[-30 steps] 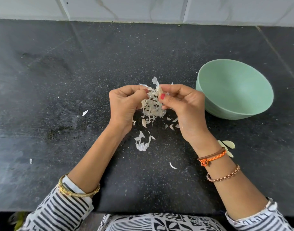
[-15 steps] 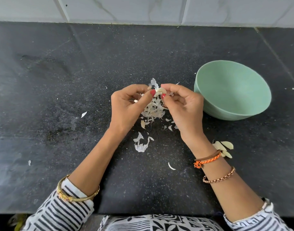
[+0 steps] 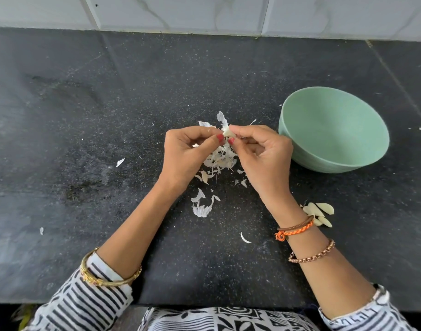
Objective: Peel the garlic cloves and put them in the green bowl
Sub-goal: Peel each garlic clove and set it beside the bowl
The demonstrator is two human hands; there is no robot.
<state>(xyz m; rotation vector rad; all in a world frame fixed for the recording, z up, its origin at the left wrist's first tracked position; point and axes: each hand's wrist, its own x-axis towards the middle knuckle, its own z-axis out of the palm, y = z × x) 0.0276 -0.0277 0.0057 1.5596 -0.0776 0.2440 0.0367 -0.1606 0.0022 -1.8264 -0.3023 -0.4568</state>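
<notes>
Both hands pinch one clove: right hand should steady it while left hand strips skin, then drop it in the bowl.

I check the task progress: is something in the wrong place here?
Yes. Peeled cloves lie on the counter beside the right wrist, while the green bowl looks empty. Loose skins are scattered below both hands.

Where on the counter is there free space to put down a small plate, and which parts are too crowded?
Free: the wide dark counter left of the left hand, with only stray flakes, and the strip between the wall tiles and the bowl. Crowded: the peel pile under both hands, and the peeled cloves beside the right hand's wrist.
</notes>
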